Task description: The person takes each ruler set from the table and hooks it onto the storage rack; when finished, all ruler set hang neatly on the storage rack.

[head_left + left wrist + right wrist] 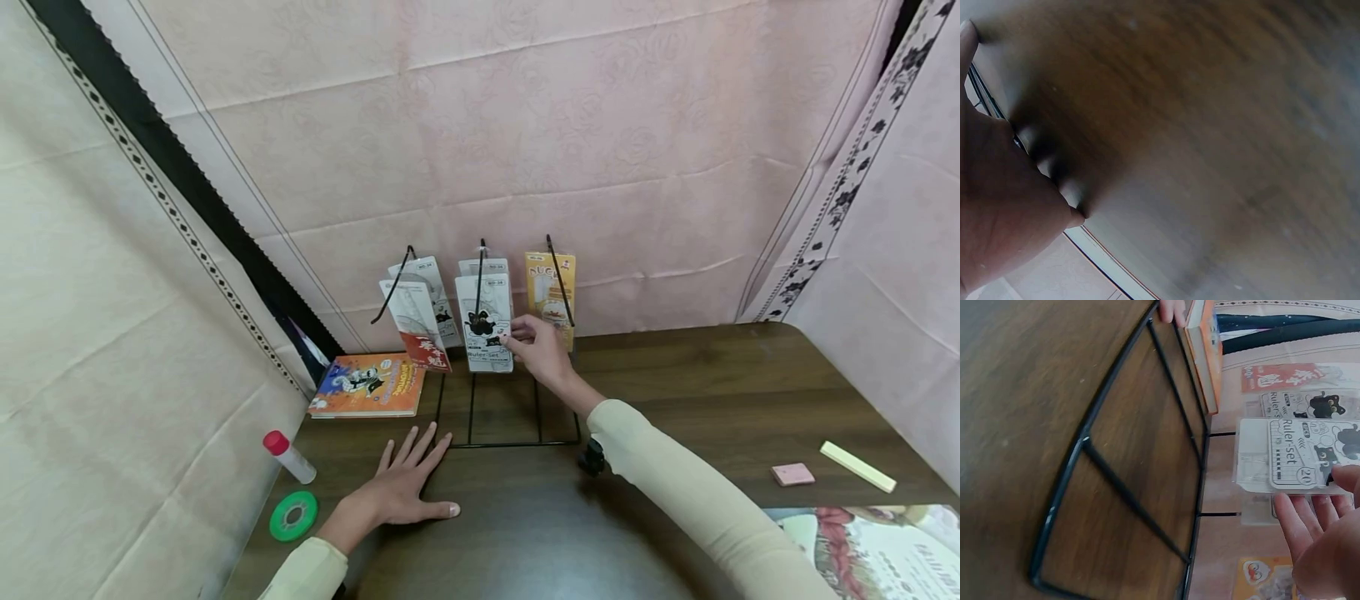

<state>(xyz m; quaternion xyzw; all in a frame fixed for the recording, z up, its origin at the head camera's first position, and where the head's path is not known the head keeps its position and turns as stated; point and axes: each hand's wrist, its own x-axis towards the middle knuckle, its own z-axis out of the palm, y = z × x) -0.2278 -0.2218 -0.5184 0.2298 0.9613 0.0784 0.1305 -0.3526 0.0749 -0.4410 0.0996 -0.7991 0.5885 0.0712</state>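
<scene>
A white ruler set pack (489, 346) with a black cat print hangs on the middle hook of a black wire rack (517, 445). My right hand (547, 357) pinches its right edge; in the right wrist view the thumb lies on the front and the fingers reach behind. Another pack hangs behind it. On the left hook a red-and-white pack (424, 346) tilts in front of a second ruler set pack (446, 321). From the right hook hangs a yellow pack (540, 271). My left hand (401, 492) rests spread on the table, fingertips by the rack's front corner.
Left of the rack lies an orange book (390, 387). A red-capped glue stick (292, 458) and a green tape roll (293, 516) sit at the table's left edge. To the right are a pink block (792, 474), a pale yellow strip (858, 467) and a printed sheet (885, 550).
</scene>
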